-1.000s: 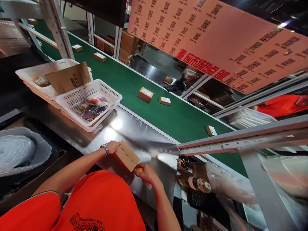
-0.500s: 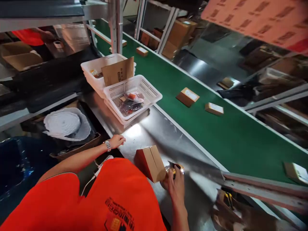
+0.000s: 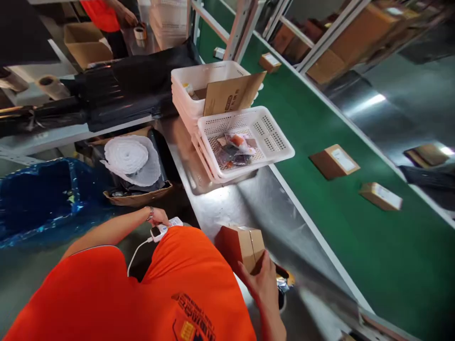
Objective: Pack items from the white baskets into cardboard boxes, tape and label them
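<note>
My left hand [image 3: 159, 217] reaches down beside the bench, its fingers closed on the edge of a white corded device [image 3: 174, 222]; part of the device is hidden by my orange shirt. My right hand [image 3: 262, 282] grips the near end of a brown cardboard box [image 3: 245, 244], thumb on one side and fingers on the other. The box rests on the metal bench [image 3: 227, 203] in front of me. Just right of that hand lies a tape dispenser [image 3: 284, 279], partly covered by the hand.
Stacked white baskets [image 3: 273, 137] hold small bagged items, with a flat cardboard piece [image 3: 231, 94] upright between them. Beyond runs a green conveyor [image 3: 302, 189] carrying labelled boxes [image 3: 334, 161]. At left are a foam-wrap roll [image 3: 126, 156] and a blue-lined bin [image 3: 35, 199]. Another person's hand [image 3: 130, 18] shows behind.
My left hand has gone from over the bench edge down to the white device. My right hand has left the tape dispenser and taken hold of the box. The view has swung left.
</note>
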A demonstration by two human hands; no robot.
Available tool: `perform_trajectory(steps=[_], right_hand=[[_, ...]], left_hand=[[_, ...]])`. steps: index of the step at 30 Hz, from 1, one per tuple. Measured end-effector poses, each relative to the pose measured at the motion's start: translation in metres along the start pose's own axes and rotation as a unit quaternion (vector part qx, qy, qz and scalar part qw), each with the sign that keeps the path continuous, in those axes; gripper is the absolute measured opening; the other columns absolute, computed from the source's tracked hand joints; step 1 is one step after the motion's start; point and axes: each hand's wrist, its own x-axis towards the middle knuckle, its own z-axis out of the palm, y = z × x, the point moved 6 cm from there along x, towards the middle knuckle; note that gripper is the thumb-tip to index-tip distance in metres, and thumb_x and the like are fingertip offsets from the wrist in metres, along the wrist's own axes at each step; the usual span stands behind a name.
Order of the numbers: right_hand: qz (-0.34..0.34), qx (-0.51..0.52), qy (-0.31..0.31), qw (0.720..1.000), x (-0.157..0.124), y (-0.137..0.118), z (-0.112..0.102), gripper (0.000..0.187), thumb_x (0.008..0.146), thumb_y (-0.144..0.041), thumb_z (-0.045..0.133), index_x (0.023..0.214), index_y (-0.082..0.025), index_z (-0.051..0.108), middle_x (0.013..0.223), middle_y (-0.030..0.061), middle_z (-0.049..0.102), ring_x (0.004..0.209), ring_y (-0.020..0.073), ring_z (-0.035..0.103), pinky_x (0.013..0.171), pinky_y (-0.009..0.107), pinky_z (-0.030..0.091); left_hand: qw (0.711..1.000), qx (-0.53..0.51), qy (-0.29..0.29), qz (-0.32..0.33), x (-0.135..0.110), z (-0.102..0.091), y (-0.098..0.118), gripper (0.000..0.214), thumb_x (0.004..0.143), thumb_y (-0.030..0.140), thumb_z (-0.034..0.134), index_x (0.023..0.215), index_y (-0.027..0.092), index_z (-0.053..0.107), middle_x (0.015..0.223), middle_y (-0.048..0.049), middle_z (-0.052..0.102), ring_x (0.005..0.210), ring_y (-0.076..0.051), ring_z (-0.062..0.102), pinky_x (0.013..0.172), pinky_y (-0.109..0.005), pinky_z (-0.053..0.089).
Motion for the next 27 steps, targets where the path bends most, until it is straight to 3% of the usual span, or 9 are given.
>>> perform_trajectory(steps=[6,12,16,22,27], right_hand=[[0.001,-0.013,-0.003,1.000,0.000,-0.001,0.000,0.136,0.080,-0.091,0.064,0.176,0.000,0.033,0.162,0.0389,0.056,0.151,0.0567,0.056,0.121,0.067,0.051],[0.003,-0.013,-0.009,1.000,-0.001,-0.004,-0.001,0.140,0.081,-0.094,0.062,0.177,0.003,0.030,0.162,0.0427,0.055,0.151,0.0595,0.057,0.121,0.070,0.051],[-0.011,-0.009,0.013,1.000,-0.003,-0.005,-0.001,0.136,0.083,-0.097,0.058,0.176,0.000,0.034,0.162,0.0414,0.056,0.150,0.0584,0.057,0.121,0.070,0.050],[-0.024,-0.010,0.019,0.999,-0.004,-0.007,-0.002,0.140,0.083,-0.101,0.054,0.174,0.004,0.035,0.157,0.0418,0.059,0.145,0.0589,0.059,0.120,0.071,0.050],[-0.028,-0.012,0.017,0.999,-0.005,-0.006,-0.001,0.138,0.085,-0.099,0.054,0.175,0.003,0.035,0.158,0.0420,0.058,0.145,0.0582,0.059,0.117,0.071,0.051]], left_hand=[[0.998,0.055,0.013,0.027,-0.002,-0.017,0.025,0.051,0.067,0.061,0.102,0.073,0.019,0.074,0.067,-0.0013,0.073,0.063,-0.017,0.061,0.063,-0.029,0.053],[0.992,0.116,0.013,0.038,-0.001,-0.016,0.041,0.035,0.069,0.040,0.101,0.071,0.015,0.078,0.067,-0.0037,0.075,0.073,-0.019,0.066,0.068,-0.027,0.050],[0.988,0.142,0.028,0.055,0.000,-0.015,0.046,0.036,0.066,0.044,0.101,0.070,0.018,0.076,0.069,-0.0023,0.075,0.071,-0.020,0.067,0.068,-0.029,0.052],[0.976,0.185,0.064,0.095,0.003,-0.009,0.058,0.037,0.063,0.042,0.100,0.068,0.020,0.070,0.067,0.0012,0.070,0.068,-0.019,0.063,0.068,-0.030,0.050],[0.970,0.209,0.055,0.111,0.006,-0.003,0.067,0.041,0.061,0.045,0.101,0.067,0.022,0.068,0.064,0.0019,0.069,0.065,-0.018,0.061,0.067,-0.031,0.050]])
